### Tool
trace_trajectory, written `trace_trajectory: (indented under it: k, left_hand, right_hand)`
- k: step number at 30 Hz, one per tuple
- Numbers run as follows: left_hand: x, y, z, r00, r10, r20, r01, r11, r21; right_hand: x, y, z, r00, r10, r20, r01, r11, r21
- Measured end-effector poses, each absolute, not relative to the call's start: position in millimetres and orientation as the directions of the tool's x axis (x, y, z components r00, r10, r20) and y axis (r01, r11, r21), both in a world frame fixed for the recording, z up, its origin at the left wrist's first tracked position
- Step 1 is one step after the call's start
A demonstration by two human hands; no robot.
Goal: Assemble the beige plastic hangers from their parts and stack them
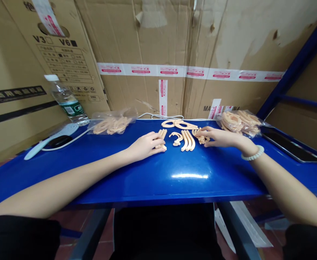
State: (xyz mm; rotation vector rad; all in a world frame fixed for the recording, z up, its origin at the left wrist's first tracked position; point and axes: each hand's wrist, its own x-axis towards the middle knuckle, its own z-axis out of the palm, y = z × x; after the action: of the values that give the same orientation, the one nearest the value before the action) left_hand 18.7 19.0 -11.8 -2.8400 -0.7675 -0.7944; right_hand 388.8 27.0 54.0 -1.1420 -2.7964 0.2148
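Peach-coloured plastic parts lie on a blue table. My left hand rests on the table with its fingers curled over a small stack of straight strips. My right hand, with a white bead bracelet on the wrist, pinches a cluster of small parts. Between the hands lie a hook-shaped piece and a row of curved strips. Flat oval frame pieces lie just behind them.
A clear bag of the same parts sits at the back left and another bag at the back right. A water bottle, a white brush, a cable, a dark phone and cardboard boxes surround the table.
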Motion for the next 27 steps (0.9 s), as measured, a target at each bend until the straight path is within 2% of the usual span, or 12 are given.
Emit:
trace_trajectory:
  k: [4,10,16,20,22,24,27]
  left_hand:
    - [15.0,27.6,-13.5,0.724,0.442,0.530,0.499,-0.866,0.042]
    - [11.2,33.3,-15.0,0.719,0.453,0.527,0.516,-0.856,0.032]
    - [12.1,31.9,-15.5,0.714,0.450,0.536,0.516,-0.856,0.032]
    - [12.2,32.1,-16.5,0.715,0.446,0.538,0.520,-0.854,0.018]
    - [12.2,32.0,-17.1,0.716,0.452,0.532,0.531,-0.847,0.005]
    - [12.5,30.9,-16.9,0.716,0.471,0.516,0.553,-0.833,-0.008]
    - [14.0,25.9,-14.0,0.711,0.514,0.479,0.600,-0.800,-0.033]
  right_hand:
    - [382.0,25.9,56.0,-0.714,0.696,0.076,0.682,0.716,-0.146]
    - [390.4,28.6,58.5,-0.611,0.791,0.007,0.789,0.610,-0.070]
    - [405.2,40.1,60.5,-0.532,0.846,-0.034,0.846,0.530,-0.054]
    - [401.6,33.8,64.1,-0.517,0.855,0.045,0.856,0.517,-0.001]
    - [388.1,20.9,65.7,-0.530,0.839,0.121,0.846,0.532,0.018]
    - [368.2,2.3,65.6,-0.583,0.800,0.139,0.808,0.589,-0.003]
    - [340.1,-27.7,61.9,-0.723,0.690,-0.028,0.688,0.717,-0.111]
